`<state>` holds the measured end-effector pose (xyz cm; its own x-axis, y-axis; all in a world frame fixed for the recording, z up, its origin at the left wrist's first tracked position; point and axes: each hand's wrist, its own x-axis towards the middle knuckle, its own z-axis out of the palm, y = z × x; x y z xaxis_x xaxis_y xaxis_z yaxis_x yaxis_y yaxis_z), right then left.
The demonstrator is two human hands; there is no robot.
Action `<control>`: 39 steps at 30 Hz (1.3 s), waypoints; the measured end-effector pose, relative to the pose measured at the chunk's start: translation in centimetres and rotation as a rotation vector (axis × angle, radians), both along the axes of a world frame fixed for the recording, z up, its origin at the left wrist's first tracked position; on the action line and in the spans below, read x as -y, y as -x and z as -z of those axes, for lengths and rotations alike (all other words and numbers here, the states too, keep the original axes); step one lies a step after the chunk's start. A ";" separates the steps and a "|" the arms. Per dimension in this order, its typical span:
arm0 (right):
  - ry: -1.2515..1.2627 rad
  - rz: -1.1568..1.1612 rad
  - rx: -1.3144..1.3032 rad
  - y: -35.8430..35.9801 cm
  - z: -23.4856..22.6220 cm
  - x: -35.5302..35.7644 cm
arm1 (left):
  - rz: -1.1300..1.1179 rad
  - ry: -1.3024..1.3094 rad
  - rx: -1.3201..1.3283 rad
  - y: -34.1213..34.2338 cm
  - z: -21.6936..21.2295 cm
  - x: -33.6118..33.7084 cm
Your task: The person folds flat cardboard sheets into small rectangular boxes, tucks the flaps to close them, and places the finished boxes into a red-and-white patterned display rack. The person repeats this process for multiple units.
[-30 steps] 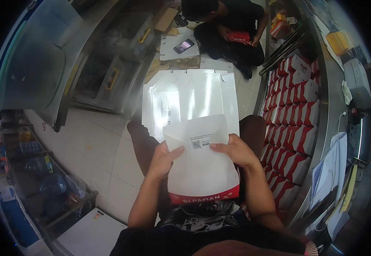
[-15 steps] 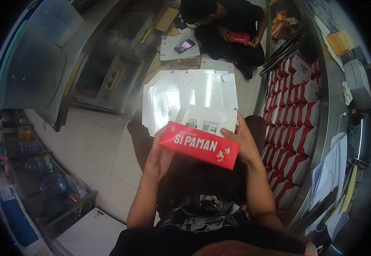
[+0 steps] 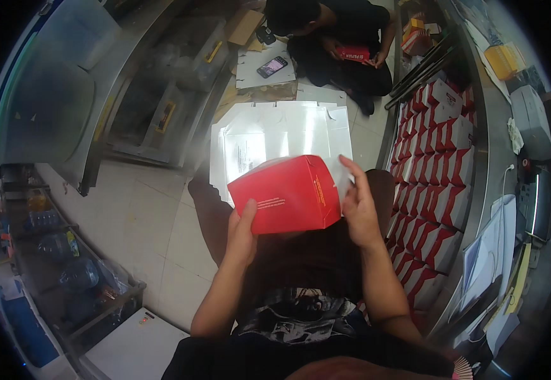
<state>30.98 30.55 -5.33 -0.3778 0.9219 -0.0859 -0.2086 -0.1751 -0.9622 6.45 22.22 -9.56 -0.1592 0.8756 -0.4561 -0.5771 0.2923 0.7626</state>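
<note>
A folded red cardboard food box is tilted in front of me, above my lap. My left hand grips its lower left side, with the thumb flat on the red face and the other fingers hidden. Beside the box's right end is my right hand, fingers stretched and apart; whether it touches the box I cannot tell. Under and beyond the box lie flat white carton blanks, glossy with reflected light.
Stacked red-and-white boxes fill the right side below a metal counter. Ahead, a seated co-worker holds a red box. A phone lies on a white board. Shelves with plastic bottles stand at left.
The box has been turned, so a different red face and an end panel now show. My right hand has come off its front edge and its fingers have spread.
</note>
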 end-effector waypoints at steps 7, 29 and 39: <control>0.296 0.132 -0.030 1.5 -0.9 -0.7 | -0.041 -0.103 0.014 0.2 -0.7 0.3; 0.250 0.230 -0.139 2.0 -0.9 -0.2 | -0.129 -0.252 -0.362 -0.7 0.3 0.2; 0.316 0.173 -0.022 1.7 0.0 -0.2 | 0.092 -0.432 -0.298 0.8 0.5 -0.7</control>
